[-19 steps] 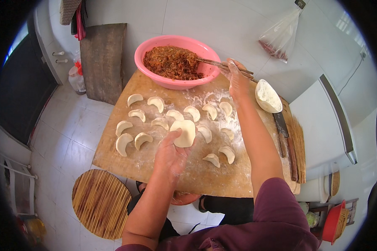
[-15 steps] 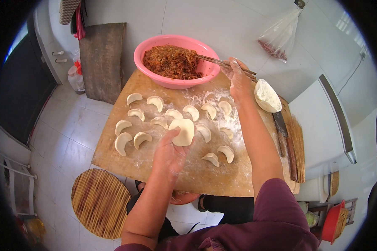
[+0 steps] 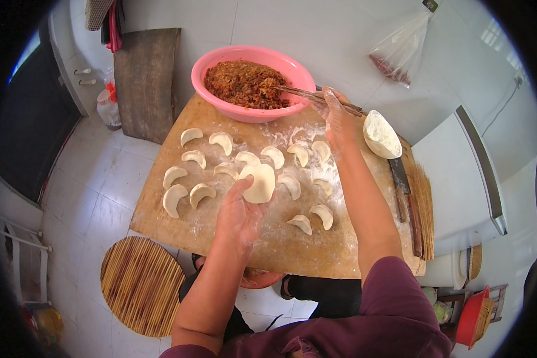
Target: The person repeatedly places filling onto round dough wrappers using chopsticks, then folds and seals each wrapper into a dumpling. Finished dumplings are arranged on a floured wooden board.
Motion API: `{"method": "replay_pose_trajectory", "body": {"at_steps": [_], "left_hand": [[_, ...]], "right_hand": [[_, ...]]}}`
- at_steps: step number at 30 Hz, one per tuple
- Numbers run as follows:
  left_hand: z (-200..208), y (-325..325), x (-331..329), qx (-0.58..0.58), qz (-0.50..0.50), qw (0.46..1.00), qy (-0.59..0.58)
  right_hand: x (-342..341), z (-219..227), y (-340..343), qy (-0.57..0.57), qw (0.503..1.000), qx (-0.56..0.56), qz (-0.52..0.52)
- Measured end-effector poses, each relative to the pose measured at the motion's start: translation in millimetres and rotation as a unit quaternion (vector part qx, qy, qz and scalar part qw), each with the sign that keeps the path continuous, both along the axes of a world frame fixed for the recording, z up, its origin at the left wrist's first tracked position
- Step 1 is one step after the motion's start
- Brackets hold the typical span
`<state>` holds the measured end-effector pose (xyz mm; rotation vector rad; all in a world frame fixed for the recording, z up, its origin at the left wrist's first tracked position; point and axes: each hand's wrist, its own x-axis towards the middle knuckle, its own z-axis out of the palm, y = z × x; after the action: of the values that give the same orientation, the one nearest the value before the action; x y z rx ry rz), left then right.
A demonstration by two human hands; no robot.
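Observation:
My left hand [image 3: 242, 218] holds a flat, round dumpling wrapper [image 3: 259, 184] above the board, thumb resting on its edge. In my right hand [image 3: 336, 119] are chopsticks [image 3: 304, 93], their tips in the reddish-brown minced filling [image 3: 241, 82]. That filling lies heaped in a pink basin [image 3: 212, 102] at the far end of the board. Several folded, crescent-shaped dumplings [image 3: 174, 200] are spread over the floured wooden board [image 3: 280, 256], on both sides of my left hand. Some of the chopsticks' length is hidden by my right fingers.
A bowl of flour [image 3: 382, 136] stands right of my right hand. Beyond it lie a cleaver [image 3: 398, 174] and a straw brush [image 3: 423, 209] along the right edge. A round slatted mat [image 3: 140, 286] is at lower left. A bag [image 3: 401, 51] hangs on the wall.
The chopstick tips have shifted slightly left and lower into the filling, with a clump of it at their ends. My left hand still holds the wrapper in nearly the same place.

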<state>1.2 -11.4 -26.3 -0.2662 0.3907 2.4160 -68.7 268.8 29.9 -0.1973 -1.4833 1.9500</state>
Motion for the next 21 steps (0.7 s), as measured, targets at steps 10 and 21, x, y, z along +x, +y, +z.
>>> {"method": "replay_pose_trajectory", "body": {"at_steps": [10, 21], "left_hand": [[3.0, -1.4, -0.6, 0.011, 0.012, 1.0, 0.011], [9.0, -3.7, -0.8, 0.024, 0.017, 1.0, 0.005]], "right_hand": [[5.9, 1.4, -11.1, 0.032, 0.999, -0.041, 0.014], [5.8, -1.2, -9.8, 0.023, 0.999, -0.031, -0.005]]}}
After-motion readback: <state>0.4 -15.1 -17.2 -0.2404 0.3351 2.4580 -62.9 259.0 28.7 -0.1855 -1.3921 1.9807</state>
